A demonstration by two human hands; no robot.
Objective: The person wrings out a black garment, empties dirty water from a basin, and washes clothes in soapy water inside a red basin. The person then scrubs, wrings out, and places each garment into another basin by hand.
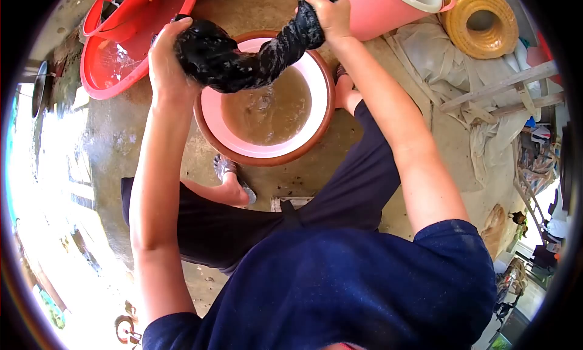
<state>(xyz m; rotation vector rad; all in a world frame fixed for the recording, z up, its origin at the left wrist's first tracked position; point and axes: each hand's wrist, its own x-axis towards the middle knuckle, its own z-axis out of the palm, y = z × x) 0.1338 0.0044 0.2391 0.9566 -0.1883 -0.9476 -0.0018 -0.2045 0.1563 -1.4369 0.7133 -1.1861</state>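
Note:
A wet black cloth (pixel 228 61), twisted into a thick roll, hangs in a sagging curve between my two hands. My left hand (pixel 168 61) grips its bulky end, and my right hand (pixel 331 13) is closed round the narrower end, a little higher. Below the cloth stands a round basin (pixel 212 128) with a brown outer rim and a pale pink inside. Murky brown water (pixel 267 110) fills its bottom, with ripples under the cloth. What kind of garment the cloth is, I cannot tell.
Red tubs (pixel 97 67) stand at the upper left, one holding water. A pink tub (pixel 376 13) is at the top right, beside a coiled yellow hose (pixel 504 28). A pale sheet (pixel 425 58) and a wooden frame (pixel 504 89) lie to the right. My sandalled foot (pixel 234 180) is near the basin.

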